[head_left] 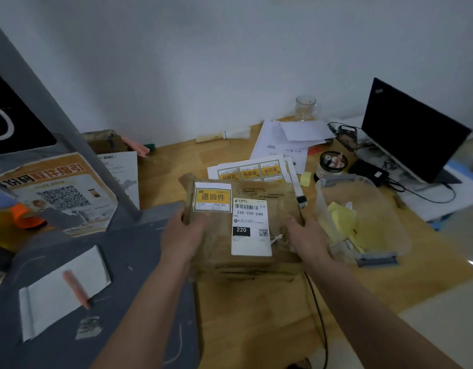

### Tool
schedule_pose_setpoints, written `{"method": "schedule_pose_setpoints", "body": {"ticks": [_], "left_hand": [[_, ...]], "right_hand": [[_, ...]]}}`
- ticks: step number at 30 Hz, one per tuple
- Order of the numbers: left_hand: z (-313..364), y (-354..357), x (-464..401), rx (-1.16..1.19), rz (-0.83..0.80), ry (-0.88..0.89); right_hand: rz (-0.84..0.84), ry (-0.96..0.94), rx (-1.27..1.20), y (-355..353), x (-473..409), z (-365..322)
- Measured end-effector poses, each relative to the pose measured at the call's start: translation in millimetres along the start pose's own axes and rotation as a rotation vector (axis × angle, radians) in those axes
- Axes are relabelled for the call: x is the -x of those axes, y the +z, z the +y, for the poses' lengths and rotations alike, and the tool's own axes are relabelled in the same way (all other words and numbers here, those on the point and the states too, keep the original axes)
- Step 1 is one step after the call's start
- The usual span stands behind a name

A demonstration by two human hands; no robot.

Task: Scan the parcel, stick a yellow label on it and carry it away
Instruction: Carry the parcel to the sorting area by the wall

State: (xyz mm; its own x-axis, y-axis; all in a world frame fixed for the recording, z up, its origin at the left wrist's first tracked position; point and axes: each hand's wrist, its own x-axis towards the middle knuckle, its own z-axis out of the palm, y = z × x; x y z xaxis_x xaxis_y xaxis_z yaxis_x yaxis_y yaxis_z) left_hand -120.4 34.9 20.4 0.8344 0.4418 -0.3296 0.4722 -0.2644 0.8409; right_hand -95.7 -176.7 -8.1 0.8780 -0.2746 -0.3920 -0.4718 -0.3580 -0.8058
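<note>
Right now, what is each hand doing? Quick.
Left hand: closed on the parcel's left edge.
Right hand: closed on the parcel's right edge.

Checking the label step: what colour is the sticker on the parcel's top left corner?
Yellow with black characters on white backing, clearest in the head view.

The scene is dim and flat, with a cool bluish-grey cast over the white wall (230, 49) and muted colour on the wooden desk (256, 315). Shadows are soft and weak, with no clear light direction. A pale glare patch shows on the floor (472, 265) at the right edge. The whole picture is soft and slightly smeared; small print on the parcel (243, 225) is unreadable. Wide-angle distortion bends the grey post (57, 123) at the left and stretches the corners.
</note>
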Motion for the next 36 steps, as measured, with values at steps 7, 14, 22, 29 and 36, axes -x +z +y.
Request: {"method": "schedule_pose_setpoints", "body": {"ticks": [7,14,22,29,36], "left_hand": [[39.1,-8.4,11.4,-0.189,0.128,0.162],[63.1,38.1,45.9,-0.145,0.117,0.262],[83.0,149.6,128.3,-0.154,-0.124,0.371],[83.3,234.4,223.4,-0.220,-0.487,0.453],[79.3,315.8,338.2,-0.255,-0.845,0.498]], "right_hand": [[0.026,-0.002,-0.192,-28.8,14.8,-13.9],[0.178,-0.027,-0.182,-94.3,32.2,10.4],[0.463,0.085,-0.237,-212.9,78.2,86.3],[0.708,0.222,-0.410,-298.2,138.5,174.3],[0.970,0.371,-0.558,-370.4,228.5,262.8]]}}
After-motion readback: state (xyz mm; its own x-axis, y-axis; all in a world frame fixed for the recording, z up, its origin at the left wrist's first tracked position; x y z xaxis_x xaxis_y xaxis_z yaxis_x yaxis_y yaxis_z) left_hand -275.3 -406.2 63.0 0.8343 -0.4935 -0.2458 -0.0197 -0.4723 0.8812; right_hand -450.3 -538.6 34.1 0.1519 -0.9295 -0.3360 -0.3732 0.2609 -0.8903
